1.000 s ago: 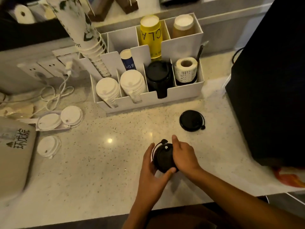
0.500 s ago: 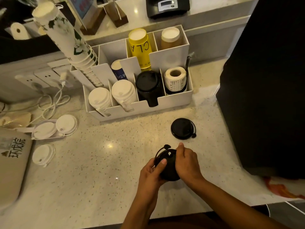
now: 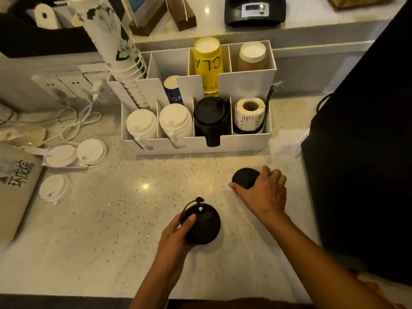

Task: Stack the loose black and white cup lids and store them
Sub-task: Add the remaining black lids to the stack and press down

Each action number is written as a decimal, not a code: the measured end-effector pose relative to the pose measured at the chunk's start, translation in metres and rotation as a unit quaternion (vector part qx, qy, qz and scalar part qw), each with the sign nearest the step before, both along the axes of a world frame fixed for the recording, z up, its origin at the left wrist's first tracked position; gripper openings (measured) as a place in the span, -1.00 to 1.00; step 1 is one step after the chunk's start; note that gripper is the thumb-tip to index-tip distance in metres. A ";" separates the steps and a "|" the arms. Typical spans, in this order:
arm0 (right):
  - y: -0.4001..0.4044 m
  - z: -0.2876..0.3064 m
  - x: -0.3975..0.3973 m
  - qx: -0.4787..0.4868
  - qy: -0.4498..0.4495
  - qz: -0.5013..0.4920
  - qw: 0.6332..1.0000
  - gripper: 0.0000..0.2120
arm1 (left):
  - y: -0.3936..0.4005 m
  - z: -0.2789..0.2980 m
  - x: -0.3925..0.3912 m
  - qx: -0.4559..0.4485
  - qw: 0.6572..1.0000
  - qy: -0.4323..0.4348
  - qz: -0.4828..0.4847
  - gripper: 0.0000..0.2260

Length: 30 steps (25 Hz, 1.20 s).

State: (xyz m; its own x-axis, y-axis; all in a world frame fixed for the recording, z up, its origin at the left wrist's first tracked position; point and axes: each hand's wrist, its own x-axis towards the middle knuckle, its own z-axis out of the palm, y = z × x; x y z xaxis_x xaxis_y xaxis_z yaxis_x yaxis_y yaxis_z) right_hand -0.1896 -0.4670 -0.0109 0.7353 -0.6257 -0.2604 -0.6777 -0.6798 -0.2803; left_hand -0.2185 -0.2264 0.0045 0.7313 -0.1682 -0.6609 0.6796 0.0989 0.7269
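My left hand (image 3: pixel 176 235) grips a stack of black lids (image 3: pixel 204 226) just above the speckled counter (image 3: pixel 116 219). My right hand (image 3: pixel 265 192) has its fingers closed around the edge of a single black lid (image 3: pixel 244 177) lying on the counter to the right. Three loose white lids lie at the left: two side by side (image 3: pixel 61 155) (image 3: pixel 91 151) and one nearer me (image 3: pixel 54 188). The white organizer (image 3: pixel 200 146) holds two white lid stacks (image 3: pixel 141 124) (image 3: pixel 175 120) and one black lid stack (image 3: pixel 211 114) in its front compartments.
A label roll (image 3: pixel 249 114), a yellow cup stack (image 3: pixel 207 61) and a brown cup stack (image 3: pixel 252 55) sit in the organizer. A tall leaning cup stack (image 3: pixel 116 52) rises at its left. A large black object (image 3: pixel 365 152) blocks the right side. A beige bag (image 3: pixel 13 188) and cables (image 3: pixel 73 121) lie at the left.
My right hand left the held black lid stack and moved right and forward onto the single black lid. My left hand keeps the stack alone.
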 end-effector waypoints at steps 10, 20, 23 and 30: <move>0.009 -0.015 -0.030 0.086 0.044 0.252 0.963 -0.10 | 0.018 -0.023 0.009 0.222 0.973 -0.069 -0.015 -0.81; 0.033 -0.018 -0.053 0.002 -0.010 0.135 0.991 -0.04 | 0.028 -0.037 0.011 0.411 0.891 -0.176 -0.075 -0.62; 0.037 -0.020 -0.053 -0.004 -0.015 0.166 0.986 -0.16 | 0.034 -0.035 0.010 0.407 0.893 -0.172 -0.084 -0.68; 0.072 -0.004 -0.052 0.091 -0.073 0.220 0.968 -0.15 | 0.041 -0.037 0.008 0.404 0.888 -0.199 -0.098 -0.84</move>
